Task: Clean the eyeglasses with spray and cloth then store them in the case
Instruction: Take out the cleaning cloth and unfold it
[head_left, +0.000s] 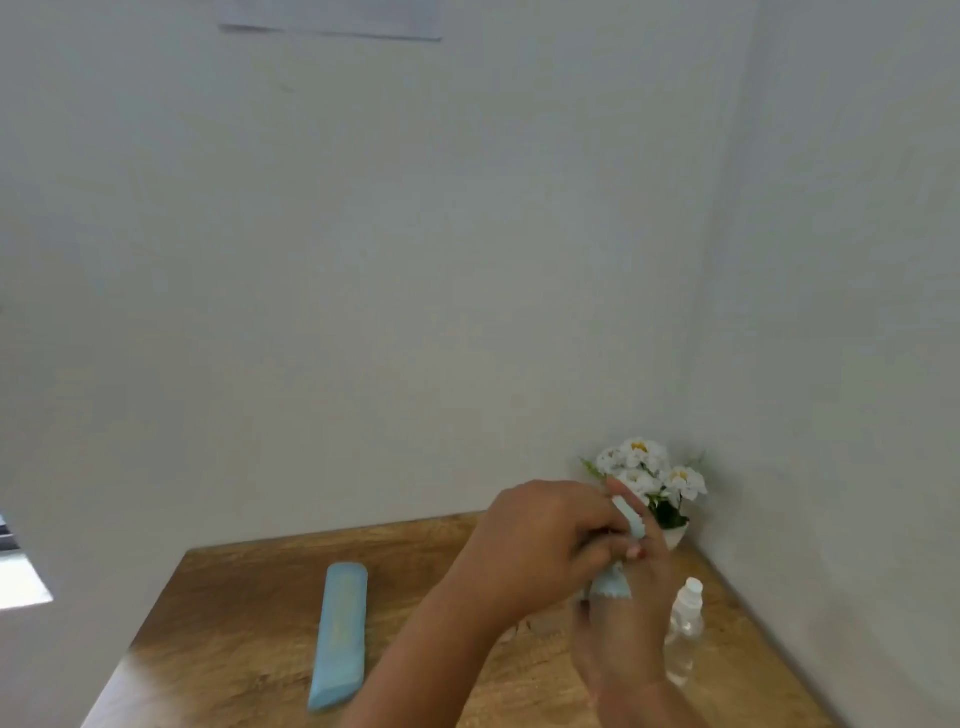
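Pale blue cloth (610, 586), soft and limp, is pinched in the left hand's (540, 540) curled fingers (592, 519) against the right hand (628, 634), whose hold cannot be told. The eyeglasses, hidden between them, are probably light and fragile: grip the frame. The case (340, 634) lies apart on the counter (234, 597).

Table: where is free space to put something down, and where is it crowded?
Bare wood lies left of the blue case, up to the table edge, and between the case and the left hand, back to the wall. The right corner is crowded: flower pot, spray bottle, right hand and cloth sit close together.
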